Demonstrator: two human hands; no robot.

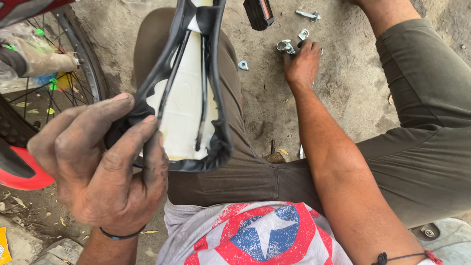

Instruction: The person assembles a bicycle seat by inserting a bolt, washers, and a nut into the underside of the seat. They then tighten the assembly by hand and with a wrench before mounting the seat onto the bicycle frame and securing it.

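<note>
A bicycle saddle [189, 93] is held upside down over the lap, off the bicycle, so its removal is judged done. Its clamp hardware appears not yet fitted: the rails are bare, and the small metal parts [290, 44] lie loose on the dirt. What remains, by this judgement, is gathering those parts and mounting them on the rails.

The left hand [105, 169] is closed around the rear edge of the saddle, the thumb on the rim and the fingers [135, 142] curled over the black cover. The right hand [302, 64] is stretched out to the ground, its fingertips resting on or just beside the metal parts; whether one is actually pinched cannot be told, as the fingertips are hidden behind the knuckles.

The underside of the saddle shows a white plastic shell, a black cover folded over its edge, and two dark rails running lengthwise from beyond the left fingers toward the nose. A bolt [308, 15] and a black pedal [259, 13] lie past the right fingertips. A spoked wheel [64, 73] stands beyond the left knuckles.
</note>
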